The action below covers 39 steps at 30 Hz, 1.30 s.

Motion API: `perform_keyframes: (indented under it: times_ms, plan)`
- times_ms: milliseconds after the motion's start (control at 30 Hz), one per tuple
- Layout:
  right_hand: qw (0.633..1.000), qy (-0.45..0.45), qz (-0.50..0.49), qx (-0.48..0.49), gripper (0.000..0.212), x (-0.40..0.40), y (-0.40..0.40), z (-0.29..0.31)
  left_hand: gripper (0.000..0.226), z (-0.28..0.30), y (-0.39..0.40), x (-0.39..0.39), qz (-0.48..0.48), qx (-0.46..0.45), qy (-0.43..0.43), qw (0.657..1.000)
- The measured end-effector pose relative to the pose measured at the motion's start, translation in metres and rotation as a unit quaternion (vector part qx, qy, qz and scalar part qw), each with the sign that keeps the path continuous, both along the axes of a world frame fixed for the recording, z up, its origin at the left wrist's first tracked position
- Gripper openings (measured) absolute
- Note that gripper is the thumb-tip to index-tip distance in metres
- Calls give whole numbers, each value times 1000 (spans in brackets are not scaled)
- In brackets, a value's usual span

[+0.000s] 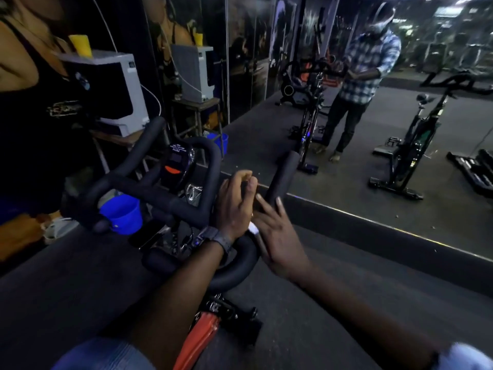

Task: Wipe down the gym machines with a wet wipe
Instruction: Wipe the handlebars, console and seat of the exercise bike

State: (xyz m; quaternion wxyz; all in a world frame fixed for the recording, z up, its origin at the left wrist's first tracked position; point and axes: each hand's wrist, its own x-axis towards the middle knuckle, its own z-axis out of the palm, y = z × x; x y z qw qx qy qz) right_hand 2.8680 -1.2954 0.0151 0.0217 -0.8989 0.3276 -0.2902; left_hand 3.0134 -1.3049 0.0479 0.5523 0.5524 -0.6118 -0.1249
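Note:
A black spin bike handlebar [149, 182] with foam grips fills the middle, and its small console [178, 166] sits between the bars. My left hand [234, 206], with a watch on its wrist, grips the right-hand section of the handlebar, fingers curled over it. Just to its right, my right hand [278, 233] lies along the same bar below the upright right grip [284, 174], fingers fairly straight. A small white wet wipe [253, 230] shows between the two hands, under my right palm. The bike's orange frame [197, 340] runs down below my arms.
A blue cup [124, 213] hangs in the handlebar's holder. A wall mirror [373, 116] ahead reflects me and another spin bike [408, 148]. At the left stand a white appliance [112, 89] on a table and a blue bucket [222, 143]. Dark floor mat [346, 303] lies to the right.

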Motion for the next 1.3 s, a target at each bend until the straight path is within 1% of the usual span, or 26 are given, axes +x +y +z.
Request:
perform_keyframes:
  times_ms: [67, 133, 167, 200, 233, 300, 333, 400, 433, 500, 567, 633, 700, 733, 767, 800, 867, 900, 933, 967, 1033, 1067, 1133, 1200, 1233, 1300]
  plan:
    - [999, -12, -5, 45, 43, 8, 26, -7, 64, 4, 0, 4, -30, 43, 72, 996]
    - [999, 6, -15, 48, 49, 11, 37, -9, 62, 17, 1, 13, -89, 134, 161, 974]
    - [999, 15, -24, 40, 50, 14, 39, -9, 63, 24, 2, 23, -117, 176, 169, 963]
    - [999, 28, -38, 27, 52, 17, 42, -7, 63, 30, 6, 34, -138, 203, 151, 958]
    - [998, 42, -54, 14, 53, 24, 43, -5, 64, 33, 9, 47, -150, 209, 127, 958]
    - [993, 80, -91, 15, 59, 48, 43, 5, 64, 32, 15, 70, -153, 173, 111, 967]
    - [989, 97, -103, 37, 61, 67, 42, 11, 61, 28, 19, 78, -146, 146, 122, 971]
    - [979, 120, -135, 98, 55, 106, 35, 22, 54, 16, 24, 84, -120, 85, 148, 978]
    - [973, 128, -159, 113, 53, 121, 32, 24, 49, 10, 26, 81, -107, 63, 150, 981]
    - [964, 159, -181, 110, 60, 130, 30, 21, 42, 6, 28, 75, -100, 42, 117, 987]
    - [975, 168, -124, 78, 68, 111, 39, 18, 46, 7, 31, 73, -113, 51, 100, 987]
    - [978, 185, -70, 73, 68, 75, 53, 27, 61, 9, 32, 72, -128, 59, 121, 983]
    - [969, 223, -32, 99, 63, 47, 60, 39, 73, 10, 34, 72, -140, 57, 135, 979]
    - [966, 229, -36, 113, 63, 39, 58, 43, 76, 10, 34, 72, -143, 60, 142, 978]
    - [965, 224, -61, 119, 63, 36, 54, 44, 77, 9, 34, 72, -143, 64, 152, 976]
    - [969, 200, -91, 110, 60, 40, 50, 44, 75, 9, 33, 72, -137, 71, 162, 975]
    - [983, 88, -130, 91, 52, 65, 41, 44, 68, 12, 34, 74, -117, 79, 181, 973]
    - [988, 26, -126, 83, 46, 80, 38, 43, 67, 13, 35, 75, -108, 77, 185, 974]
    - [991, -14, -116, 69, 38, 95, 36, 42, 68, 13, 36, 76, -101, 70, 186, 975]
    - [992, -29, -108, 53, 30, 107, 36, 42, 69, 13, 38, 77, -94, 64, 186, 976]
    - [995, -2, -101, 25, 20, 112, 34, 44, 68, 15, 41, 78, -90, 62, 191, 975]
    - [996, 28, -81, 10, 19, 105, 35, 43, 66, 16, 42, 79, -89, 68, 191, 975]
    - [996, 80, -17, -28, 30, 80, 42, 42, 64, 18, 44, 84, -93, 76, 178, 977]
    - [997, 73, 25, -18, 33, 57, 44, 46, 62, 23, 46, 94, -119, 95, 159, 976]
    - [998, 59, 28, -4, 28, 53, 40, 48, 62, 23, 48, 99, -139, 102, 144, 974]
    - [999, 27, -11, 33, 14, 68, 31, 51, 67, 22, 53, 106, -165, 93, 100, 977]
